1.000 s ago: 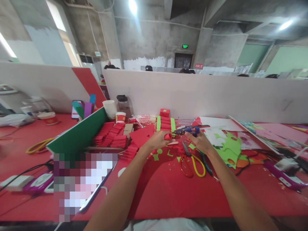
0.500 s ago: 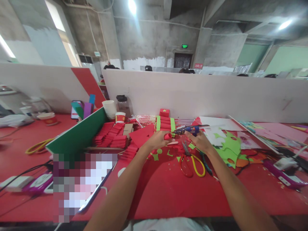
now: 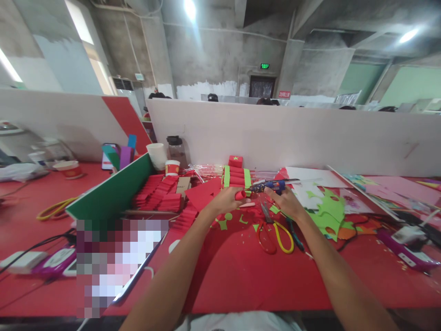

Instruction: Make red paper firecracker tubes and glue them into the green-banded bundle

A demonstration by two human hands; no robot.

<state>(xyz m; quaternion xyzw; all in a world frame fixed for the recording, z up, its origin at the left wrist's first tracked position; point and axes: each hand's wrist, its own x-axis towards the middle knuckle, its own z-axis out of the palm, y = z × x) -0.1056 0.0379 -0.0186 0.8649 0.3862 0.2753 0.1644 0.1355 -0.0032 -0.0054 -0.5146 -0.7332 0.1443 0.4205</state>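
Forearms (image 3: pixel 181 257) slant inward, left hand (image 3: pixel 224 201) holding a red roll (image 3: pixel 240 196).

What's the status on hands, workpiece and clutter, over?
Left hand holding small red roll. Right hand gripping blue glue gun, tip pointed toward roll, contact unclear. Scissors and green scraps close by, nearer the wearer.

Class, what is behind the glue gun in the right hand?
Beyond the glue gun, green-banded red rolls show toward the left, and the white partition stands farther back. Whatever the gun and the right hand cover cannot be seen.
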